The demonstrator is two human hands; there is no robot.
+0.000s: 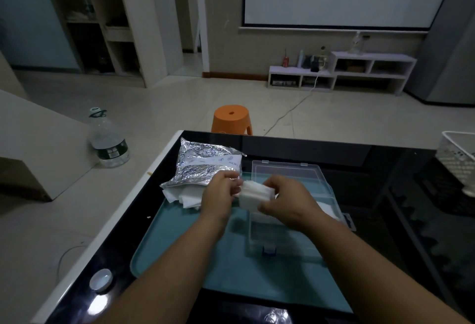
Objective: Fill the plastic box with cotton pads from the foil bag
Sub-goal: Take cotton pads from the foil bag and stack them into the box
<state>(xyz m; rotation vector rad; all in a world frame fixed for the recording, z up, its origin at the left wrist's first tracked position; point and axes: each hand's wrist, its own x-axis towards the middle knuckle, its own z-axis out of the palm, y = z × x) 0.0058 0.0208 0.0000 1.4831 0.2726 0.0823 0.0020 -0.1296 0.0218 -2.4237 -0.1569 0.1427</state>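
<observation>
Left hand (221, 195): fingers curled round the left end of a stack of cotton pads (255, 194).
Right hand (288, 203): thumb and fingers pinch the right end of the same stack; the two hands are close together, joined by the stack.
Stack of cotton pads: white, square-edged, held in the air over the far left part of the plastic box, just beside the bag.
Foil bag (205, 164): silver, crinkled, lying on the far left corner of the tray, with a leaf-like pattern in blue.
Bag label: a white band across the foil with small blue print and round emblems; the writing is too small to read.
Loose pads (180, 196): white sheets spilling from the near end of the bag onto the tray.
Plastic box (282, 236): clear, on the tray, with a blue latch on its near wall; something white lies inside at the right.
Lid (285, 171): clear, hinged back on the far side.
Tray (177, 236): teal, under the box and bag.
Table (385, 169): glossy black top, white edge.
Water bottle (108, 141): on the floor at left, dark green label, text not legible.
Stool (232, 118): orange, beyond the table.
Basket (457, 156): white mesh, at the right edge.
</observation>
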